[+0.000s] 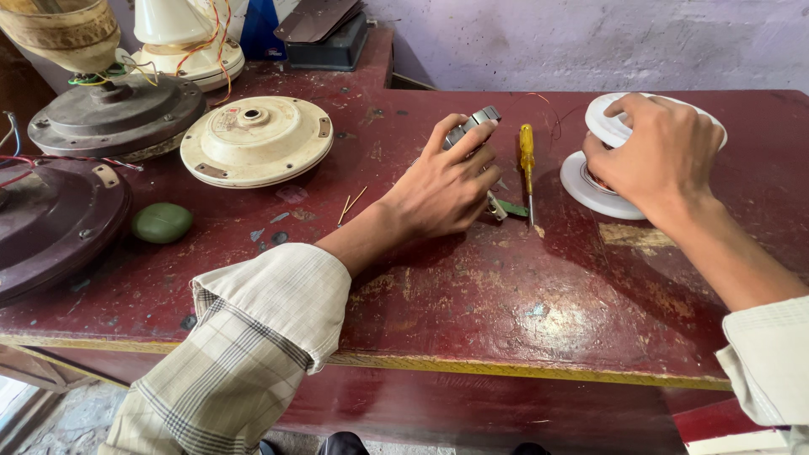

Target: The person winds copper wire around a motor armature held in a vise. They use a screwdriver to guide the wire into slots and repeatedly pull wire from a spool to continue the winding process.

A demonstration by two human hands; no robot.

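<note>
Head view. Left hand (442,190) is resting on the worn red table (472,286), fingers curling around a small grey ribbed metal part (470,128) and holding it upright off the surface; thumb and forefinger are pinching its upper end, probably to keep it steady. What the part is, cannot tell.

Right hand (661,152) is lying over a white plastic spool (602,181), fingers spread and bent down across its top flange, gripping it from above. The spool is standing on its lower flange at the right of the table; something reddish, possibly wire, is showing between the flanges.

A yellow-handled screwdriver (527,164) is lying between the two hands, tip pointing toward the person, within easy reach of either. A small green-and-metal bit (506,206) is sitting beside its tip, half under the left hand.

Further left: a cream round fan cover (257,139), smooth, chipped paint; a dark brown motor housing (114,114) with loose coloured wires; a dull green oval lump (162,222). The tabletop is scratched, paint flaking to bare patches.
</note>
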